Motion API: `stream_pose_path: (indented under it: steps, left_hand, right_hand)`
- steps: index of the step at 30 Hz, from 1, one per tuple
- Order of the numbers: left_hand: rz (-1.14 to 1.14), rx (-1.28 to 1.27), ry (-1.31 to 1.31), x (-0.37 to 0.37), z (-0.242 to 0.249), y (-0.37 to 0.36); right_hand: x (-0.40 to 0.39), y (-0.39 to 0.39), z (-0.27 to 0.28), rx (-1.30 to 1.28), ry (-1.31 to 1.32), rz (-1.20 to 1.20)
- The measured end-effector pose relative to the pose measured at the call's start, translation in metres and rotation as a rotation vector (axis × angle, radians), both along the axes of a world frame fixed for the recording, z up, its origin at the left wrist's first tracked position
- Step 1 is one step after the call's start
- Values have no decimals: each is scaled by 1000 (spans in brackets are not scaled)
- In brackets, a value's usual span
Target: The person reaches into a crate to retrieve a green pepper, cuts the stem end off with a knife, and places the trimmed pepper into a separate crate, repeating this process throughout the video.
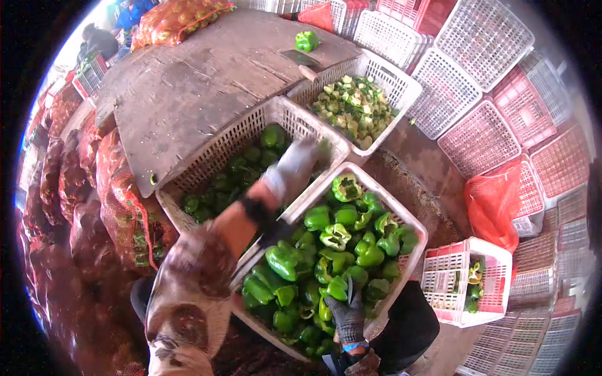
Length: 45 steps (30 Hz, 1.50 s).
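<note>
My left hand (pixel 293 168), in a pale glove, is smeared by motion over the right end of the left crate (pixel 216 141). A blurred green patch shows at its fingertips, and I cannot tell whether the hand holds it. Whole green bell peppers (pixel 235 169) lie in that crate below the hand. Low in the near crate (pixel 411 250), my right hand (pixel 348 316) wears a dark grey glove. Its thumb and finger close around a green bell pepper (pixel 337 288). Around it are heaped green peppers (pixel 285 260), several cut open at the top.
A crate of chopped pepper pieces (pixel 356 106) stands behind, beside a wooden board (pixel 207 75) bearing a knife (pixel 306 70) and one pepper (pixel 306 41). Filled red mesh sacks (pixel 119 194) crowd the left. Stacked crates (pixel 483 37) line the right, near a small crate (pixel 467 313).
</note>
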State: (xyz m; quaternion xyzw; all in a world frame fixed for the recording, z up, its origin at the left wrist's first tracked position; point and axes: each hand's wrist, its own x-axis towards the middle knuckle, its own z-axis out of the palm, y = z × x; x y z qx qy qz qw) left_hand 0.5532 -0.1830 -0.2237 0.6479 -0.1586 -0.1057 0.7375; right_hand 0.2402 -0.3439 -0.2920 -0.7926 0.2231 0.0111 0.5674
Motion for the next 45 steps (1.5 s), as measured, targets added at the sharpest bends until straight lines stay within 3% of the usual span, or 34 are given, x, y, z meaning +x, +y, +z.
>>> stream_pose_path:
  steps: [1, 3, 4, 5, 6, 7, 8, 10, 12, 13, 15, 19, 22, 25, 27, 31, 34, 36, 37, 41, 42, 44, 45]
  left_hand:
    - [23, -339, 348, 24, 29, -20]
    - [164, 3, 166, 63, 43, -25]
    - [237, 163, 13, 79, 26, -19]
    - [284, 475, -167, 101, -12, -3]
    - [269, 592, -200, 110, -57, 13]
    - [189, 843, -387, 90, -55, 27]
    - [127, 882, -168, 74, -67, 30]
    - [43, 1104, -110, 62, -121, 36]
    - [-60, 1199, -152, 58, -161, 36]
    - [-150, 1273, -111, 60, -172, 32]
    - [-77, 1294, -75, 64, -192, 21]
    - [109, 1329, 17, 78, -198, -1]
    - [-111, 1403, 0, 104, -213, -6]
    - [-206, 1146, 289, 123, -210, 12]
    - [8, 981, 266, 96, -237, 20]
    - [241, 655, 157, 81, -237, 23]
    - [342, 8, 232, 48, -197, 37]
    - [336, -275, 292, 8, -137, 61]
    - [330, -146, 245, -11, -108, 77]
    - [324, -441, 157, -95, -38, 106]
    - [339, -451, 150, -120, -23, 106]
    - [332, -493, 118, -168, 0, 106]
    - [335, -511, 123, -189, 11, 104]
  right_hand:
    - [-2, -1, -1, 19, -11, -10]
    - [3, 4, 6, 67, -44, -14]
    - [6, 4, 21, 54, -2, 9]
    - [5, 0, 2, 96, 48, 21]
    - [-3, -4, -11, 118, 90, 8]
    - [-3, -2, -8, 140, 137, -9]
    - [-16, -6, -39, 486, 133, -176]
    - [-41, -17, -111, 1167, 113, -519]
    - [-18, -13, -106, 880, 140, -417]
    - [8, -9, -80, 485, 187, -244]
    - [29, -7, -61, 211, 193, -135]
    - [40, -9, -56, 144, 183, -117]
    - [42, -7, -59, 126, 155, -115]
    - [38, -6, -58, 123, 137, -131]
    - [37, -6, -53, 122, 133, -138]
    - [26, 3, -49, 89, 87, -114]
    - [18, 9, -32, 0, 34, -56]
    - [10, 11, -16, -76, -13, -10]
    - [6, 11, -5, -123, -42, 4]
    - [-27, 24, 20, -354, -193, -1]
    - [-31, 28, 22, -261, -222, -60]
    - [-30, 26, 19, 378, -327, -242]
    - [-29, 24, 25, 289, -360, -224]
